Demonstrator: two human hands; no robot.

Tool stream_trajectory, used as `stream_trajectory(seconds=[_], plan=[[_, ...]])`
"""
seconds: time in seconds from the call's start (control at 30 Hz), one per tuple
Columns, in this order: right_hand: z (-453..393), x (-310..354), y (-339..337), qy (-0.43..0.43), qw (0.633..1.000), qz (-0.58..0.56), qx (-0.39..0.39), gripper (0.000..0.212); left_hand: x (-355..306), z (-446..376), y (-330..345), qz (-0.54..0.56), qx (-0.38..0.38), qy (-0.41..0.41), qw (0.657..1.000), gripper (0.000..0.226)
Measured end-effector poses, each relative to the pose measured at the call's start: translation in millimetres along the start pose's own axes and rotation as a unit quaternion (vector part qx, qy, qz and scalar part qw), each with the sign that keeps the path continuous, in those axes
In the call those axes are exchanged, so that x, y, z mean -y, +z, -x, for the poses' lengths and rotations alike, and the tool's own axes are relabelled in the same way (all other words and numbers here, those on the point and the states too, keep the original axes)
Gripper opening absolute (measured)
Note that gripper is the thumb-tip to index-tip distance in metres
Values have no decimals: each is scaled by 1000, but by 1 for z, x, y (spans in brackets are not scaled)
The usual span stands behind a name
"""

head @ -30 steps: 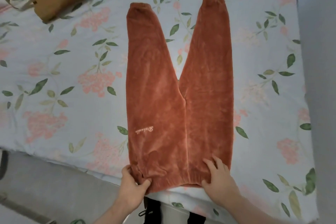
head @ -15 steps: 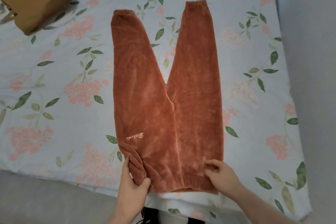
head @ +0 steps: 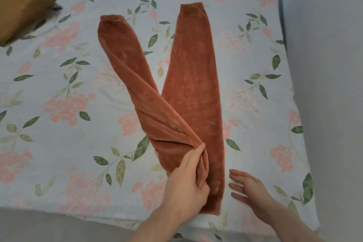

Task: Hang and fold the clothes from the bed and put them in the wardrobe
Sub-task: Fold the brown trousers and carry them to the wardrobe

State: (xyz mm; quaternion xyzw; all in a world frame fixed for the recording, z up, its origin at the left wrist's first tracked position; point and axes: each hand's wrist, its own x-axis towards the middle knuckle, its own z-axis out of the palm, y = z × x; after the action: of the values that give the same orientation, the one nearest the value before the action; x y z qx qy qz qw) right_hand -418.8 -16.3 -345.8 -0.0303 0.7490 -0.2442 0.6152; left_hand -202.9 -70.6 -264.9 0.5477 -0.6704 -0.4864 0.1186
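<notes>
The rust-orange velour trousers look plush and softly sheened with a brushed nap, the pale blue floral cotton-like bedsheet is matt and lightly creased, and the mustard-brown cloth item seems matt.

L hand folded trousers waist rightward; R hand let go.

Both forearms are bare to the frame edge, and the left hand and right hand are ungloved.
</notes>
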Motion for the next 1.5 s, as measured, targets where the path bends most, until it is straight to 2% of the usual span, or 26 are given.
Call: stream_trajectory(seconds=[0.13,0.3,0.37,0.43,0.53,0.63,0.7,0.77,0.83,0.93,1.0,1.07,1.17,1.27,1.37,1.5], plan=[[-7,9,-14,-15,1000,-13,-7,21,-2,-19,36,-85,39,-18,995,98],[-17,10,-22,-16,999,-20,-20,21,5,-30,78,-221,162,-22,962,107],[-20,8,-23,-14,1000,-12,-21,19,8,-31,88,-282,230,0,931,98],[-22,4,-23,-15,999,4,-28,17,13,-29,94,-302,258,6,918,75],[-24,-1,-17,-28,998,51,-36,16,21,-26,97,-202,156,-11,967,41],[-23,-1,-4,-48,993,109,-19,15,33,-25,89,-166,50,-39,984,34],[-22,0,9,-52,989,140,3,18,46,-23,81,-225,56,-63,971,41],[-22,-1,22,-69,979,189,14,28,58,-18,72,-292,99,-85,948,51],[-24,-2,31,-101,964,244,8,29,68,-13,65,-318,134,-81,935,54],[-24,-3,36,-142,949,281,1,25,81,-7,57,-322,108,-12,940,34],[-21,-9,33,-133,954,269,-5,24,86,-5,54,-320,90,46,942,22],[-18,-19,26,-128,954,269,-28,24,87,-3,57,-329,102,99,934,20],[-19,-36,15,-135,935,324,-54,29,95,-2,66,-343,171,115,917,28],[-20,-32,17,-134,904,403,-51,29,97,-8,62,-263,230,56,935,50],[-16,-1,32,-151,909,387,-40,28,91,-20,46,-118,158,32,980,51],[-20,50,64,-216,931,291,-42,36,98,-43,6,-50,32,-4,998,33]])
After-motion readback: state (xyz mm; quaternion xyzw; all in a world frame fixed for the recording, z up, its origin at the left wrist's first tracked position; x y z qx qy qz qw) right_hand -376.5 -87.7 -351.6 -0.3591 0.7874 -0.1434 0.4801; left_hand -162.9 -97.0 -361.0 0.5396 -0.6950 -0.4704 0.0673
